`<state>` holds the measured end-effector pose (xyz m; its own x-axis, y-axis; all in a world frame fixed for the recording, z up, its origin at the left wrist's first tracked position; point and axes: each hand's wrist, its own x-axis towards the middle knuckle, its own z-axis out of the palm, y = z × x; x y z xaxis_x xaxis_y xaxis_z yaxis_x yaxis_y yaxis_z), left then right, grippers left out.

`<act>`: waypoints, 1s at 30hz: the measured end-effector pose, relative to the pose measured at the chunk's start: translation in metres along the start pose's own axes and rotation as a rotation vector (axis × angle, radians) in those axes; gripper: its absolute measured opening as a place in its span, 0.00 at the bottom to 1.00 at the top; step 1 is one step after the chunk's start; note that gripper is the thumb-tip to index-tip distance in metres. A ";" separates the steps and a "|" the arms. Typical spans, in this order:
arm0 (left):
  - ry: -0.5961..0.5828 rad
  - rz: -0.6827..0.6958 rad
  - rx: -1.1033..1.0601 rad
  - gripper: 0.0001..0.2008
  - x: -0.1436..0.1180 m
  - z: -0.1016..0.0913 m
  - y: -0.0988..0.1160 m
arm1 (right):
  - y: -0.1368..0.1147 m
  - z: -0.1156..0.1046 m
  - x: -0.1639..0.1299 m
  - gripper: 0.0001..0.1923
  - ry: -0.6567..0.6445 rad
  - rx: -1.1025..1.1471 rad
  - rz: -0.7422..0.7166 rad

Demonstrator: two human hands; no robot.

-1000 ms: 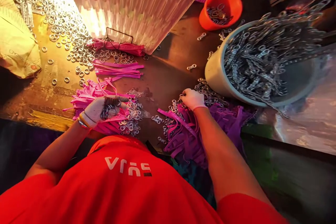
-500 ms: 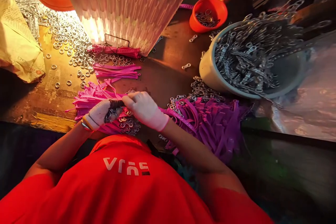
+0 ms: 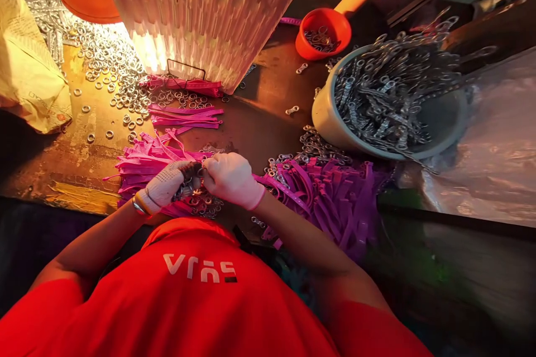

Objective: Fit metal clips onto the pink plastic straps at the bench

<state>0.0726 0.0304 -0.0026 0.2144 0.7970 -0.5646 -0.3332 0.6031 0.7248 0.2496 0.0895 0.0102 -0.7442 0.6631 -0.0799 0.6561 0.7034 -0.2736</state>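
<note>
My left hand (image 3: 165, 185), in a knit glove with darkened fingertips, curls around several small metal links (image 3: 182, 192). Against its fingertips, my right hand (image 3: 233, 179) is closed in a pinch, also gloved; the small piece between the two hands is too hidden to name. Below and behind the left hand spreads a heap of pink strips (image 3: 140, 162). Loose metal pieces (image 3: 209, 205) lie under the hands. Beside my right wrist is a second heap of purple-pink strips (image 3: 330, 195) with metal links along its edge.
A pale bucket (image 3: 324, 106) full of metal links stands at right, near a red cup (image 3: 302, 39). Small rings (image 3: 125, 83) are scattered below a ribbed translucent panel (image 3: 201, 17). Pink strips (image 3: 184, 117) lie in front of it. A yellow bag (image 3: 29, 67) stands at left.
My left hand has turned and shifted a little to the right. The right hand has lowered slightly, and its fingers are drawn back from over the left fingertips. The view has shifted slightly.
</note>
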 end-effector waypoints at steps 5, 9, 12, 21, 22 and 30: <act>0.025 -0.019 0.121 0.16 -0.001 0.006 0.013 | -0.009 0.003 -0.002 0.18 0.009 0.103 0.132; 0.102 -0.041 -0.004 0.16 0.018 0.003 0.019 | -0.014 0.015 0.003 0.17 0.025 0.367 0.382; 0.045 -0.019 0.193 0.12 0.056 -0.006 0.030 | -0.002 0.029 0.009 0.16 0.072 0.576 0.585; 0.094 0.237 1.488 0.14 0.236 -0.020 0.061 | 0.019 0.045 0.023 0.17 0.113 0.718 0.515; 0.065 0.211 1.535 0.15 0.244 -0.017 0.059 | 0.014 0.045 0.029 0.16 0.042 0.670 0.446; 0.041 0.070 1.725 0.24 0.247 -0.018 0.047 | -0.035 0.066 0.095 0.13 -0.300 0.415 -0.123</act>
<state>0.0939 0.2552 -0.1151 0.2123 0.8365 -0.5052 0.9559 -0.0705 0.2849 0.1482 0.1110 -0.0506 -0.8554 0.4373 -0.2774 0.5023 0.5704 -0.6499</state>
